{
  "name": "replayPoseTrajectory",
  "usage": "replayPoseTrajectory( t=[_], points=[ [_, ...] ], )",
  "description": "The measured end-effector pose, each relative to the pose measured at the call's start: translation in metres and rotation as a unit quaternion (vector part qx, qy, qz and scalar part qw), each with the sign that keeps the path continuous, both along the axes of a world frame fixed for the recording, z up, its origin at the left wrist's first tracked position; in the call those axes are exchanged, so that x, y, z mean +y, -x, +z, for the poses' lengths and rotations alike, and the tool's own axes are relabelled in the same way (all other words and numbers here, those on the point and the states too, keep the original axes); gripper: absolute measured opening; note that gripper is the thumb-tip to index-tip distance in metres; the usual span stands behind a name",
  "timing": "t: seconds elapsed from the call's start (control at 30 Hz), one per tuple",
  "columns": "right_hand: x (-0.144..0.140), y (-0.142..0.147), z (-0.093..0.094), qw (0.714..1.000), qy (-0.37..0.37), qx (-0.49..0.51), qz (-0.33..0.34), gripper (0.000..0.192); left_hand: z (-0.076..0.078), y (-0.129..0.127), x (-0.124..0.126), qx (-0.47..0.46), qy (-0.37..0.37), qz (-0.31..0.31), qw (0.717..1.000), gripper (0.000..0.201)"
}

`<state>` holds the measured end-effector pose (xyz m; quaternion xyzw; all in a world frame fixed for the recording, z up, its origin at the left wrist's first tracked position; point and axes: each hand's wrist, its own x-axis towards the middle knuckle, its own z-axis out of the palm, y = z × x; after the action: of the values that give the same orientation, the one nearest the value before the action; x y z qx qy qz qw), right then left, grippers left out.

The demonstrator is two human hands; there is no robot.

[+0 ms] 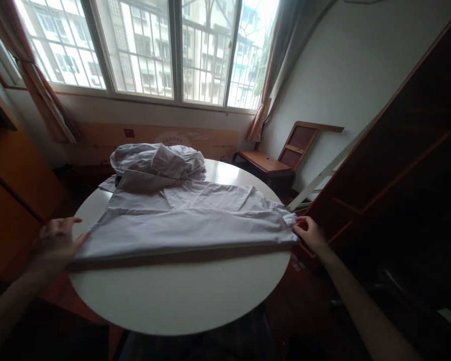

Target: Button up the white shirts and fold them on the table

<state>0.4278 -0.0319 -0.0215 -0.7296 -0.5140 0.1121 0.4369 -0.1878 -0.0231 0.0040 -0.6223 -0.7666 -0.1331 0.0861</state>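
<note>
A white garment (pixel 195 225) lies spread lengthwise across the round white table (pixel 180 296), its near edge straight and its right end gathered into puckers. At that right end, my right hand (pixel 310 234) pinches the gathered fabric between thumb and fingers. On the other side, my left hand (pixel 58 243) is open, thumb and index finger apart. Its thumb tip is at the garment's left corner; whether it presses on the cloth is hard to tell. Behind the flat part sits a crumpled heap of white cloth (pixel 158 160); I cannot tell whether it is the same piece.
Beyond the table a barred window (pixel 143 50) has curtains (pixel 47 100) at its sides. A wooden chair (pixel 266 161) stands at the back right, by the wall. Dark red wooden panelling (pixel 376 170) leans in on the right, and an orange-brown cabinet (pixel 15 185) stands left.
</note>
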Motion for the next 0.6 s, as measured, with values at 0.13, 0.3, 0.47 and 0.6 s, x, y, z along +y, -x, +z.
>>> replayPoseTrajectory(
  t=[0.13, 0.3, 0.47, 0.6],
  points=[
    [0.016, 0.071, 0.032, 0.989, -0.100, -0.069, 0.084, 0.023, 0.020, -0.073, 0.019, 0.011, -0.140, -0.133, 0.981, 0.046],
    [0.039, 0.206, 0.032, 0.934, -0.124, -0.100, 0.318, 0.033, 0.008, -0.209, 0.036, -0.043, -0.087, -0.327, 0.940, 0.045],
    [0.050, 0.254, -0.013, 0.921, -0.019, -0.161, 0.354, 0.042, -0.037, -0.243, 0.041, -0.027, 0.098, -0.366, 0.925, 0.051],
    [0.046, 0.222, -0.024, 0.879, -0.001, -0.273, 0.390, 0.046, -0.046, -0.204, 0.047, -0.011, 0.084, -0.354, 0.931, 0.055]
  ],
)
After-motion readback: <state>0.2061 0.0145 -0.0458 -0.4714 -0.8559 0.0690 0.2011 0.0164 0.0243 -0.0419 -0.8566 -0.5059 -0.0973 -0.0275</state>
